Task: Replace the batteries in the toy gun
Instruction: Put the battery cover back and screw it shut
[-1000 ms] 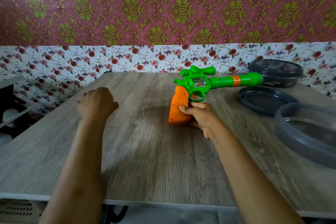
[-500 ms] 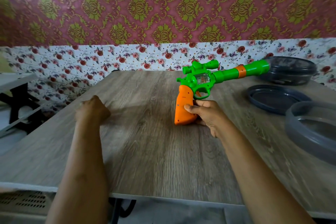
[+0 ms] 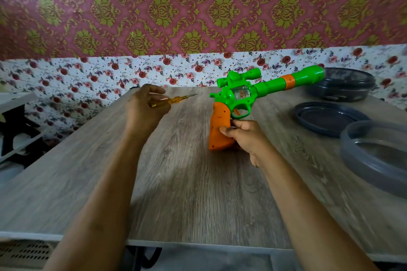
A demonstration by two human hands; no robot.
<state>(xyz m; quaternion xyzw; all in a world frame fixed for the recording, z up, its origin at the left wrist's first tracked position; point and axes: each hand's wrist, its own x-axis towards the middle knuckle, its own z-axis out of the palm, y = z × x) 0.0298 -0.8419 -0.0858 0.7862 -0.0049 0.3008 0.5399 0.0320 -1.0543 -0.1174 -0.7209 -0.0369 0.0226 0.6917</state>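
A green toy gun (image 3: pixel 242 92) with an orange grip, a scope on top and a long barrel pointing up to the right stands on its grip base on the wooden table (image 3: pixel 187 182). My right hand (image 3: pixel 246 138) grips the orange handle from the right side. My left hand (image 3: pixel 143 110) is raised over the table to the left of the gun and holds a small screwdriver (image 3: pixel 174 101) with a yellow-orange handle; its metal tip points right toward the gun, a short gap away. No batteries are visible.
A dark round lid (image 3: pixel 328 117) lies on the table to the right, with a grey round container (image 3: pixel 374 156) in front of it and a closed dark container (image 3: pixel 341 86) behind. Floral wallpaper backs the table. A black-and-white stand (image 3: pixel 15 130) sits at far left.
My left hand has lifted from the table's left side and moved right toward the gun, now showing a screwdriver in it. The gun has tilted slightly, barrel higher.
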